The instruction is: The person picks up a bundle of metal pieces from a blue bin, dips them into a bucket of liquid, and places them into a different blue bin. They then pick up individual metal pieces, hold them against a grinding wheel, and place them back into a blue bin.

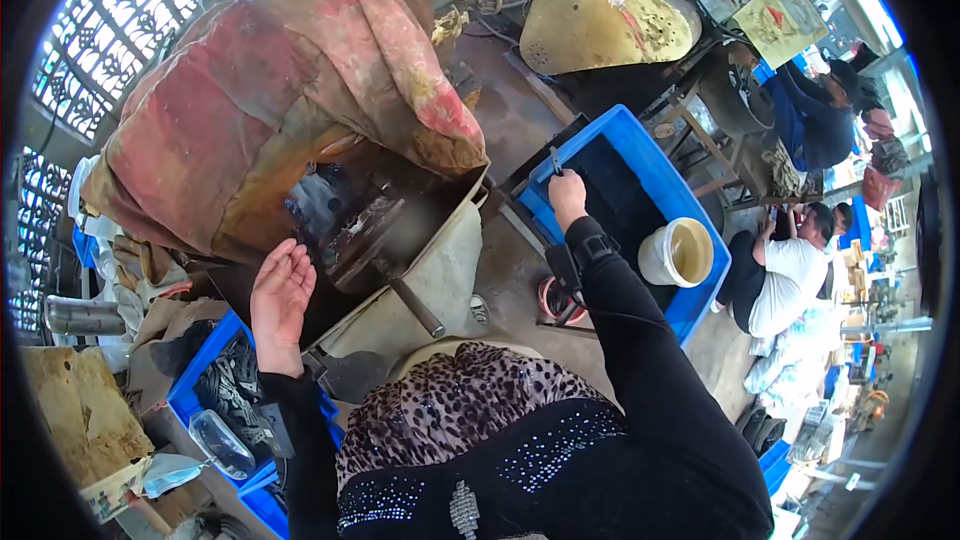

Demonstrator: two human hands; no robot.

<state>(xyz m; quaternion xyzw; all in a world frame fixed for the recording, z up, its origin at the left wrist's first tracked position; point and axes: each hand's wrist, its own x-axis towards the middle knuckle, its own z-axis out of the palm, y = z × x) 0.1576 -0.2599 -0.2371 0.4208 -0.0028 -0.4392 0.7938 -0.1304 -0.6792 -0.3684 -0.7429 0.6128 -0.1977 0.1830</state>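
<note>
My right hand (568, 198) is closed around a slim dark metal piece (555, 159), which sticks up past my fingers. It is over the near left rim of a blue plastic tub (708, 305). My left hand (284, 300) is open, palm turned up and fingers loosely bent, with nothing visible in it. Just beyond those fingers is a machine with a dark, wet-looking working part (345, 220), hooded by a stained red-brown cloth (240, 100). A bar-shaped handle (415, 306) juts from the machine toward me.
A white bucket (657, 258) stands in the tub's right side. Low on the left, a blue crate (185, 395) holds several grey metal pieces (232, 380). A pale perforated cover (560, 15) is at the back. Several people sit at the right, one in a white shirt (790, 285).
</note>
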